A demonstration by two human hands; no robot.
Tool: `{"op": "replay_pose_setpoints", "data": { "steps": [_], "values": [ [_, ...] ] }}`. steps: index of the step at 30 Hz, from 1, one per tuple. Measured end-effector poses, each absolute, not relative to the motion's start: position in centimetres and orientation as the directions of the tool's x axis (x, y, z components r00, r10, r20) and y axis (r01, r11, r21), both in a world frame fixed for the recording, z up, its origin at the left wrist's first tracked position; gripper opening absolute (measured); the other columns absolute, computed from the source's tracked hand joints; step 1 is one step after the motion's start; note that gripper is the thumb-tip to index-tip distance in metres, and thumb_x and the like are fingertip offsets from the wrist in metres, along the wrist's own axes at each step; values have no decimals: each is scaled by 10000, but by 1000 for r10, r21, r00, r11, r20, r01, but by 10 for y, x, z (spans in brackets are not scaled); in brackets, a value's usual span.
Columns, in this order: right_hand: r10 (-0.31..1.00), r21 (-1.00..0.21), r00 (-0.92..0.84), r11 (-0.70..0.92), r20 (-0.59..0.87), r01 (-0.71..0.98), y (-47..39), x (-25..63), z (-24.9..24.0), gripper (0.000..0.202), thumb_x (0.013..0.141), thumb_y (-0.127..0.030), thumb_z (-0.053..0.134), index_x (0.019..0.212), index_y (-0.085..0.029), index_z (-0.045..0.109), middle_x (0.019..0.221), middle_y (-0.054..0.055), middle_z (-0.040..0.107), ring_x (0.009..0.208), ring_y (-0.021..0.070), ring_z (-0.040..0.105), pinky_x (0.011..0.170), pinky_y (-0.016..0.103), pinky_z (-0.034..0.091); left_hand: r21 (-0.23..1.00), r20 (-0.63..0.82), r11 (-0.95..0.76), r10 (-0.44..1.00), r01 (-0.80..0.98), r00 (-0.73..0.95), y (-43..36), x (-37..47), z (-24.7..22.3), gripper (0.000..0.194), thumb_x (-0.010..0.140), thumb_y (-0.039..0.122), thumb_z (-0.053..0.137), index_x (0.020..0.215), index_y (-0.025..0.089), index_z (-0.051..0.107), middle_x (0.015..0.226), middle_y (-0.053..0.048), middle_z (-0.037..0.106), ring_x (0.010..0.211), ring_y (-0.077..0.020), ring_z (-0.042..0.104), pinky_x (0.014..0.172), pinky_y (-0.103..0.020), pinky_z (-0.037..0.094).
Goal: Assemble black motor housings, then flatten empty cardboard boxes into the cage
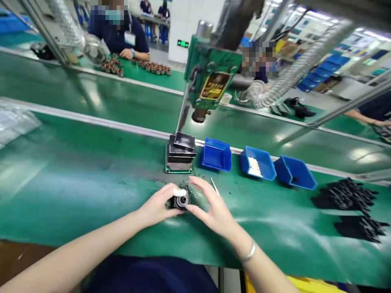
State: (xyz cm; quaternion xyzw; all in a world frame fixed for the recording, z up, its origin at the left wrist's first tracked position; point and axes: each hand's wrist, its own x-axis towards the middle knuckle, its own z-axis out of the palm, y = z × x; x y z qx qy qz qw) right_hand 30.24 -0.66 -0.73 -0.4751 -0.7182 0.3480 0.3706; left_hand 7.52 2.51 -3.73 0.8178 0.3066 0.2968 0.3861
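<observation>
Gripping black round part [181,201] between left hand [159,207], right hand [210,209]

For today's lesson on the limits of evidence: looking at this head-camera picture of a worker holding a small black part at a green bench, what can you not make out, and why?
- Black part, head view: its sides and underside are covered by the left hand and right hand.
- Yellow label on the green press: text blurred.
- Leftmost blue bin: contents hidden by its wall.
- Black pile: pieces too blurred to identify.
</observation>
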Motion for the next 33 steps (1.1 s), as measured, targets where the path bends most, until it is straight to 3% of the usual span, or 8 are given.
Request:
{"op": "replay_pose_setpoints", "data": {
  "steps": [4, 9, 20, 33],
  "values": [
    [971, -926, -172, 212, 164, 314, -22, 275, -33, 426, 937, -310, 627, 1347, -270, 518, 1400, 103, 531, 1340, 238, 488, 1137, 485, 446, 828, 255, -508, 718, 237, 648, 29, 76, -38, 432, 814, 192, 736, 1197, 215, 538, 1159, -95, 621, 1107, -215, 612, 947, -372, 534],
    [982, -939, -97, 184, 163, 290, -20, 266, -38, 330, 932, -279, 627, 1259, -273, 582, 1336, 114, 544, 1313, 255, 490, 1115, 516, 449, 836, 266, -495, 742, 236, 615, 27, 77, -39, 426, 781, 187, 763, 1157, 204, 562, 1119, -89, 643, 1064, -214, 630, 935, -360, 541],
    [986, -939, -71, 167, 153, 299, -24, 265, -40, 355, 933, -274, 626, 1283, -274, 567, 1350, 117, 537, 1323, 252, 482, 1123, 521, 439, 848, 259, -475, 759, 236, 597, 27, 78, -40, 378, 768, 189, 769, 1109, 175, 607, 1088, -88, 659, 1018, -216, 643, 893, -336, 550],
    [975, -938, -118, 216, 190, 272, -19, 268, -47, 452, 911, -325, 674, 1346, -257, 575, 1404, 89, 566, 1352, 224, 492, 1157, 431, 427, 873, 198, -429, 745, 230, 637, 36, 74, -37, 290, 779, 235, 782, 1037, 183, 661, 1065, -53, 692, 1001, -191, 647, 889, -311, 537]
  ]
}}
